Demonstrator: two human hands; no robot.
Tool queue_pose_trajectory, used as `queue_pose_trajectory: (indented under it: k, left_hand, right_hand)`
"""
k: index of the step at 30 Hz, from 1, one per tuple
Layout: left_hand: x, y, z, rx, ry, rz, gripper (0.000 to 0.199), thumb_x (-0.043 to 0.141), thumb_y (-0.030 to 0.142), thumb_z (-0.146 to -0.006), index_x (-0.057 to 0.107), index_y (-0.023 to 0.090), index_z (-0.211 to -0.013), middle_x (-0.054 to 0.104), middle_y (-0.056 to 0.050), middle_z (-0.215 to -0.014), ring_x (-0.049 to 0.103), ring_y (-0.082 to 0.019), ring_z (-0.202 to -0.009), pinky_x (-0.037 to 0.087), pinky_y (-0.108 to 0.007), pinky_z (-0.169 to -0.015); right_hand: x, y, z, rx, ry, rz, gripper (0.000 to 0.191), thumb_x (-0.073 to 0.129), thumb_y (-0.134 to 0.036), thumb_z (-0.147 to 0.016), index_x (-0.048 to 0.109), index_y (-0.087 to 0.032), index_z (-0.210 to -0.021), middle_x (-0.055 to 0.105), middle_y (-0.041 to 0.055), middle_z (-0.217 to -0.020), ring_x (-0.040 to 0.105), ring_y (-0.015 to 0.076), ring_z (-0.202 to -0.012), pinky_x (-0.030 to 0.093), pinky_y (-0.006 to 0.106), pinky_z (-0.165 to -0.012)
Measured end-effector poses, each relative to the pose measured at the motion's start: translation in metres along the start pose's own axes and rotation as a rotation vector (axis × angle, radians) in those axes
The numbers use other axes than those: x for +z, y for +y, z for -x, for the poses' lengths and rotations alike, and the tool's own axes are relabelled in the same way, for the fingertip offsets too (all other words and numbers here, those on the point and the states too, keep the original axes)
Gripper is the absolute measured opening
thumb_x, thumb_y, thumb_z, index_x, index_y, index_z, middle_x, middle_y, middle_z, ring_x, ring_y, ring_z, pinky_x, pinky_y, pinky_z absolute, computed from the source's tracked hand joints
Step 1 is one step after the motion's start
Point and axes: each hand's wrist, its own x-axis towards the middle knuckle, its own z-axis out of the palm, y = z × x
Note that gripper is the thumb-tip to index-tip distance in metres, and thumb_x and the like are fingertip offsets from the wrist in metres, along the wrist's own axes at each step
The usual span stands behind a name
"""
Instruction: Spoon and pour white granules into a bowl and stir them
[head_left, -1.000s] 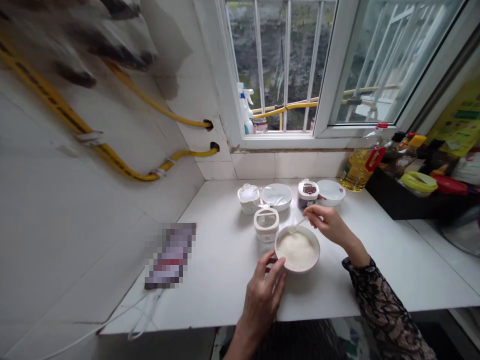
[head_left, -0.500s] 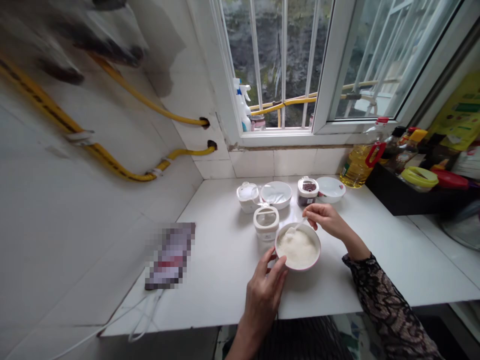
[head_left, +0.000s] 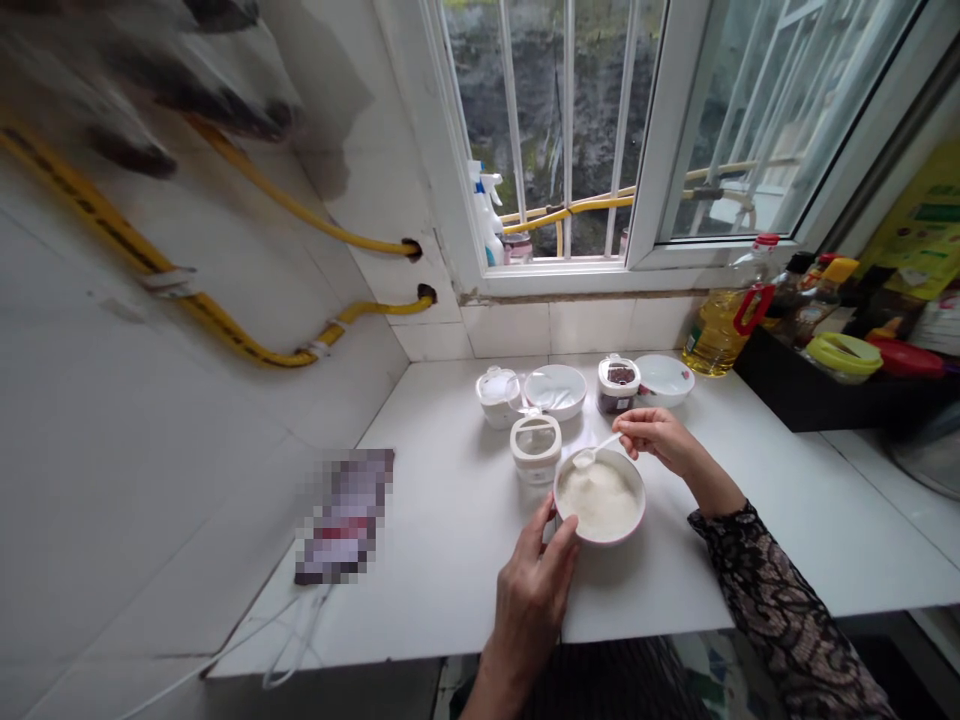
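A white bowl (head_left: 642, 505) with a pinkish rim stands on the white counter, filled with a pale powdery or fine-grained food (head_left: 600, 500). My left hand (head_left: 534, 575) grips the bowl's near left side, thumb at the rim and fingers round the wall. Between the fingertips of my right hand (head_left: 660, 440) is the handle of a small white spoon (head_left: 592, 454). The spoon's head is over the far left part of the bowl, just above the food. Right behind the bowl on the left, a clear square jar (head_left: 535, 450) with a cream lid almost touches it.
Farther back stand a jar of white contents (head_left: 498, 398), a white bowl (head_left: 555, 390), a jar of dark contents (head_left: 619, 384) and a flowered bowl (head_left: 664, 380). An oil bottle (head_left: 720, 330) and a black condiment box (head_left: 795, 395) are at right. A blurred-out object (head_left: 345, 515) with a cable lies left.
My right hand has lifted the spoon slightly from the pale food, and its head now shows clearly. My left hand keeps its hold on the bowl.
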Motion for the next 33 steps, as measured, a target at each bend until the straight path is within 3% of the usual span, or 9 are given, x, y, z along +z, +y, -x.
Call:
queue_pose_trajectory:
  k: [9, 14, 17, 20, 24, 26, 28, 33]
  left_hand:
    - [0.001, 0.001, -0.001, 0.023, 0.013, -0.010, 0.025, 0.050, 0.012, -0.098, 0.062, 0.015, -0.120, 0.062, -0.022, -0.131, 0.066, -0.025, -0.118, 0.059, -0.029, -0.090]
    - [0.001, 0.001, -0.001, 0.023, 0.011, -0.011, 0.025, 0.049, 0.014, -0.099, 0.062, 0.015, -0.120, 0.062, -0.023, -0.131, 0.066, -0.026, -0.118, 0.059, -0.030, -0.089]
    - [0.002, 0.001, -0.001, 0.029, 0.022, -0.020, 0.025, 0.048, 0.015, -0.099, 0.062, 0.015, -0.120, 0.063, -0.023, -0.130, 0.066, -0.026, -0.118, 0.060, -0.030, -0.089]
    - [0.002, 0.000, -0.001, 0.041, 0.027, -0.031, 0.025, 0.048, 0.015, -0.099, 0.062, 0.013, -0.120, 0.063, -0.025, -0.129, 0.066, -0.027, -0.118, 0.060, -0.031, -0.089]
    - [0.003, 0.000, -0.001, 0.044, 0.037, -0.037, 0.025, 0.050, 0.013, -0.098, 0.062, 0.012, -0.120, 0.063, -0.026, -0.128, 0.066, -0.028, -0.118, 0.059, -0.031, -0.090]
    - [0.003, 0.000, -0.001, 0.045, 0.031, -0.031, 0.026, 0.050, 0.013, -0.098, 0.061, 0.012, -0.121, 0.062, -0.026, -0.129, 0.065, -0.028, -0.120, 0.059, -0.032, -0.092]
    - [0.002, 0.000, -0.001, 0.044, 0.020, -0.029, 0.026, 0.049, 0.013, -0.098, 0.061, 0.012, -0.121, 0.062, -0.026, -0.130, 0.064, -0.028, -0.122, 0.059, -0.032, -0.092]
    - [0.001, 0.001, -0.002, 0.031, 0.017, -0.037, 0.025, 0.049, 0.015, -0.099, 0.061, 0.015, -0.120, 0.063, -0.023, -0.130, 0.065, -0.026, -0.120, 0.060, -0.031, -0.089]
  right_hand:
    - [0.013, 0.001, 0.001, -0.090, 0.019, -0.140, 0.033, 0.090, -0.038, -0.057, 0.073, -0.015, -0.073, 0.065, -0.0005, -0.056, 0.057, 0.0092, -0.049, 0.049, 0.022, -0.050]
    - [0.032, 0.007, -0.003, -0.227, 0.056, -0.107, 0.037, 0.086, -0.046, -0.063, 0.071, -0.016, -0.078, 0.067, 0.0008, -0.060, 0.061, 0.0126, -0.054, 0.052, 0.026, -0.056]
    - [0.044, 0.011, 0.000, -0.398, 0.083, 0.043, 0.034, 0.076, -0.049, -0.076, 0.069, -0.018, -0.084, 0.068, 0.0006, -0.063, 0.063, 0.0147, -0.056, 0.053, 0.029, -0.060]
    - [0.050, 0.013, 0.005, -0.619, 0.115, 0.335, 0.022, 0.061, -0.041, -0.091, 0.066, -0.019, -0.091, 0.069, 0.0016, -0.069, 0.065, 0.0167, -0.062, 0.053, 0.031, -0.065]
    - [0.052, 0.015, 0.009, -0.946, 0.025, 0.821, 0.019, 0.049, -0.021, -0.097, 0.067, -0.021, -0.095, 0.073, 0.0051, -0.078, 0.066, 0.0187, -0.073, 0.051, 0.034, -0.074]
    - [0.051, 0.015, 0.011, -1.041, -0.005, 0.912, 0.023, 0.045, -0.017, -0.098, 0.068, -0.021, -0.096, 0.075, 0.0067, -0.084, 0.066, 0.0193, -0.076, 0.051, 0.036, -0.077]
    - [0.050, 0.014, 0.012, -1.035, 0.036, 0.880, 0.022, 0.045, -0.017, -0.098, 0.067, -0.021, -0.097, 0.075, 0.0068, -0.085, 0.066, 0.0192, -0.077, 0.051, 0.035, -0.076]
    - [0.033, 0.008, 0.013, -0.750, 0.187, 0.559, 0.014, 0.054, -0.026, -0.093, 0.066, -0.019, -0.092, 0.067, 0.0020, -0.069, 0.063, 0.0163, -0.063, 0.051, 0.029, -0.063]
